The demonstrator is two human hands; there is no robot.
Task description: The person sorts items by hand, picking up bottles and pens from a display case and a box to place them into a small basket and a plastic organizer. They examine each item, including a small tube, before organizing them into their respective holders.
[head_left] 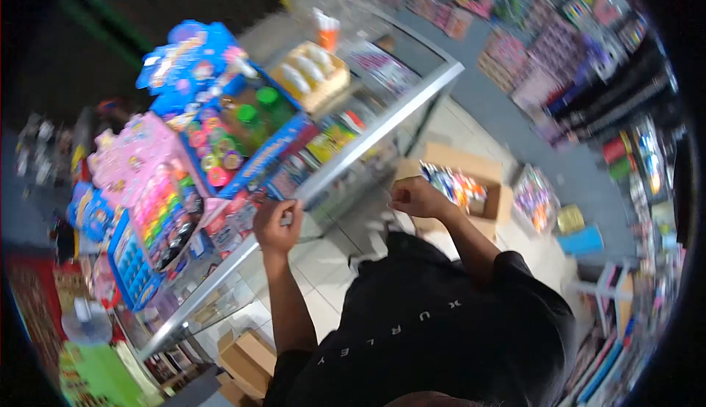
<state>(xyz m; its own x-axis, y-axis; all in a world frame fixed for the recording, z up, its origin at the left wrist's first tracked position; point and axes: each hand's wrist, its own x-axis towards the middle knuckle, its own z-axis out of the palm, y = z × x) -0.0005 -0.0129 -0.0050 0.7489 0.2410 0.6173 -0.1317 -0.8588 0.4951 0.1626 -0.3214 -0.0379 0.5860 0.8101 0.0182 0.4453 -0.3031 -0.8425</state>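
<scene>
Cardboard box [491,175] w/ colourful packets [454,184], by right hand [413,197].

A glass display worktop [382,124] is running along the shop, carrying a blue display box of coloured toys [235,124] and a pink display box [143,172] toward its near end. A wicker basket of white items [312,76] is sitting farther along. On the floor, an open cardboard box [471,179] is holding colourful packets.
</scene>
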